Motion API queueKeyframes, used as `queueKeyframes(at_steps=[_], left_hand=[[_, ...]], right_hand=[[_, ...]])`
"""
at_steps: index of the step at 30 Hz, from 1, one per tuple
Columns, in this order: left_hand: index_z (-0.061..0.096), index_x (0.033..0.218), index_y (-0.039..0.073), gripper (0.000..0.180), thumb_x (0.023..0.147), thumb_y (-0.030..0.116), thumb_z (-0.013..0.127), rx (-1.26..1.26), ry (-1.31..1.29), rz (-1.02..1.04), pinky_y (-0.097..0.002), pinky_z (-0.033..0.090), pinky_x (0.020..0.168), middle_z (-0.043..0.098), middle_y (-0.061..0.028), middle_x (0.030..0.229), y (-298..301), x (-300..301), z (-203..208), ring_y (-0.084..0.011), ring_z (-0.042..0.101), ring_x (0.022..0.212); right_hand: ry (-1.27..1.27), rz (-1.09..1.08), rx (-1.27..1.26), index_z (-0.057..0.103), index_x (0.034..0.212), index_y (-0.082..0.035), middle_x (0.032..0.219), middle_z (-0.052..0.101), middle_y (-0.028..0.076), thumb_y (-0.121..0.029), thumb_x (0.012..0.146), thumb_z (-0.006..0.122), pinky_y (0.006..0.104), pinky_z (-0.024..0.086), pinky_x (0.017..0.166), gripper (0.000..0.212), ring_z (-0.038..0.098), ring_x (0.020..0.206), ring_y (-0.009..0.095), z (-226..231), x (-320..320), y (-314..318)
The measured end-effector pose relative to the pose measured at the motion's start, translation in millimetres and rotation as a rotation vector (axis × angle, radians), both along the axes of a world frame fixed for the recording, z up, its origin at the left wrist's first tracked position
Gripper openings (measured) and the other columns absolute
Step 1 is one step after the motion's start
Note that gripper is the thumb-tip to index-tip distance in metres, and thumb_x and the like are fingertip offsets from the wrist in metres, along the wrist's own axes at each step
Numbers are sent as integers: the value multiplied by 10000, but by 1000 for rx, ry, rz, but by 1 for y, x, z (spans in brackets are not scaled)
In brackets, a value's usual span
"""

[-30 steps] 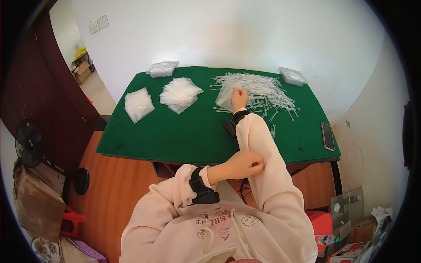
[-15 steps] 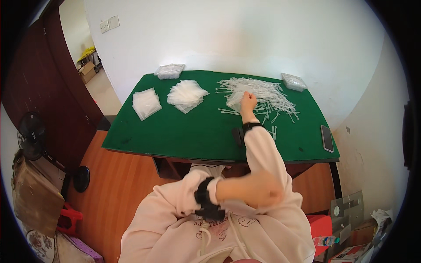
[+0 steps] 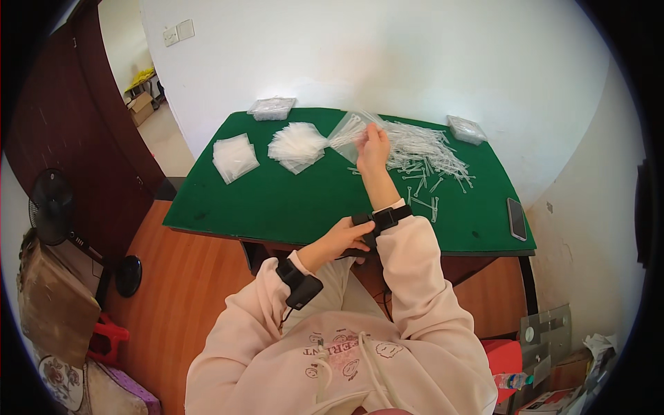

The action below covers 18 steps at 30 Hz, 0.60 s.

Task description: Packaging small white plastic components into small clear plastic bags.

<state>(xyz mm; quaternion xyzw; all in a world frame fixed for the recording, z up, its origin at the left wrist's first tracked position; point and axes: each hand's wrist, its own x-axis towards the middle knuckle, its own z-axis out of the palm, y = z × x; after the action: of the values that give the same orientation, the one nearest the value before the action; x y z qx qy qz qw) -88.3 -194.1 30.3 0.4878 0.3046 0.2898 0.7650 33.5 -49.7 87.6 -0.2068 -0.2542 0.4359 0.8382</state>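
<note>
My right hand (image 3: 373, 146) is raised over the table, its fingers pinching a clear plastic bag (image 3: 342, 134). Thin clear sticks show at the bag; whether they are all inside it I cannot tell. Beside that hand spreads a heap of thin clear plastic sticks with small ring ends (image 3: 425, 145). Near the table's front edge, my left hand (image 3: 339, 242) has its fingers round a black wrist device (image 3: 364, 228) strapped to my right wrist. A fanned pile of clear bags (image 3: 299, 146) lies left of the held bag.
Another stack of bags (image 3: 235, 158) rests farther left on the green tabletop (image 3: 277, 211). Clear plastic boxes stand at the back, one left (image 3: 272, 108) and one right (image 3: 466, 129). A phone (image 3: 516, 218) lies by the right edge. A fan (image 3: 52, 204) stands at far left.
My right hand has lifted the bag off the stick heap and moved slightly left. My left hand, blurred before near my right elbow, has come forward and left to the wrist device.
</note>
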Motion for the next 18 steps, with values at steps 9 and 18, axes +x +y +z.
queueKeyframes(at_steps=[9, 18], left_hand=[[549, 1017, -8, 354, 795, 239, 671, 424, 189, -39, -235, 496, 587, 620, -57, 834, -29, 6, 36, -127, 600, 677], [540, 1036, -37, 386, 803, 245, 664, 72, 13, -105, -240, 513, 618, 628, -78, 842, -21, 7, 7, -181, 643, 737]], right_hand=[[-449, -273, 129, 545, 787, -50, 671, 477, -50, -142, 872, 567, 187, 327, 512, 127, 391, 585, 27, -1, 6, -3], [-799, -455, 178, 543, 781, -42, 662, 465, -58, -141, 857, 586, 174, 338, 546, 132, 390, 592, 27, -19, 5, 1]])
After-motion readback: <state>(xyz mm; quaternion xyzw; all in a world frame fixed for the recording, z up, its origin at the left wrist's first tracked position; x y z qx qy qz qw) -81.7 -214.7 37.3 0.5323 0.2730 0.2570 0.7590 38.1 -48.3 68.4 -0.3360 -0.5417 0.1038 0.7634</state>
